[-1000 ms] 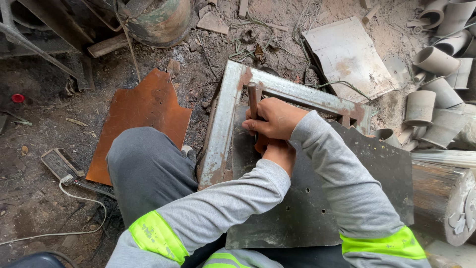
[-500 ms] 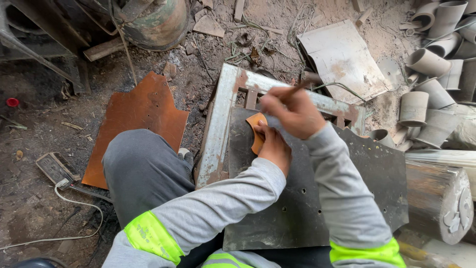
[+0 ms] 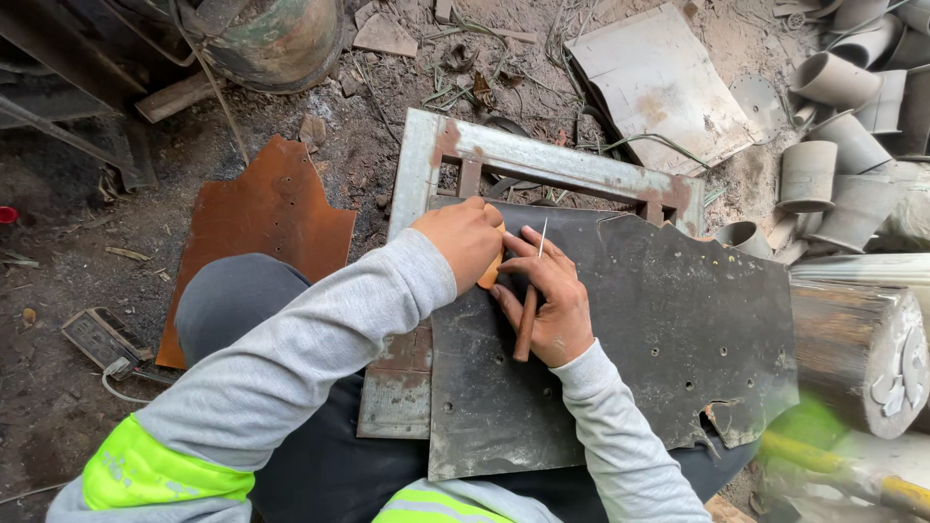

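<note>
Dark metal sheet point(image 3: 639, 329) lies across the person's lap, over a grey angle-iron frame point(image 3: 542, 160). Both hands meet at its ten o'clock corner: left hand point(image 3: 463, 237) clamped on an orange chip point(image 3: 491, 271), right hand point(image 3: 547, 300) gripping a rusty rod point(image 3: 525, 324). Grey pipe sections point(image 3: 823, 126) pile at two o'clock.

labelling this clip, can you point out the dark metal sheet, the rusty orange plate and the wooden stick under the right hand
dark metal sheet point(image 3: 659, 329), head view, bare middle of its top face
rusty orange plate point(image 3: 266, 218), head view, centre of its flat surface
wooden stick point(image 3: 524, 339), head view, lower shaft below the fingers
</note>
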